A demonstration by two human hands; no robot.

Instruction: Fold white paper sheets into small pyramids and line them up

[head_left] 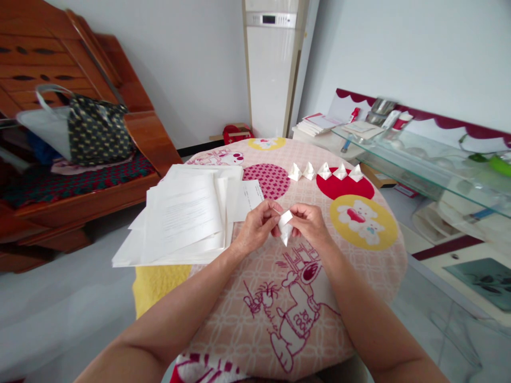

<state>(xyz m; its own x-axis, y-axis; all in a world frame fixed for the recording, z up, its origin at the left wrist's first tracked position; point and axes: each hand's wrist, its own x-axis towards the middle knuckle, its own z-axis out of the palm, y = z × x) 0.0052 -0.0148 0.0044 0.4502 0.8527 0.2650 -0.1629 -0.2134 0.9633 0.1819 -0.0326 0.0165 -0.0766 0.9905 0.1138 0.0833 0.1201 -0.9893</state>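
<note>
My left hand (258, 223) and my right hand (309, 222) meet over the middle of a round table covered by a pink cartoon-print cloth (279, 308). Both pinch a small folded white paper piece (285, 225) between their fingertips, held just above the cloth. To the left lies a loose stack of white printed sheets (181, 215). At the far side of the table several small folded white paper shapes (325, 171) stand in a row.
A wooden bench (80, 175) with a dark patterned bag (98, 130) stands at the left. A white tall standing unit (271, 64) is at the back. A glass shelf (419, 154) with books and jars runs along the right wall.
</note>
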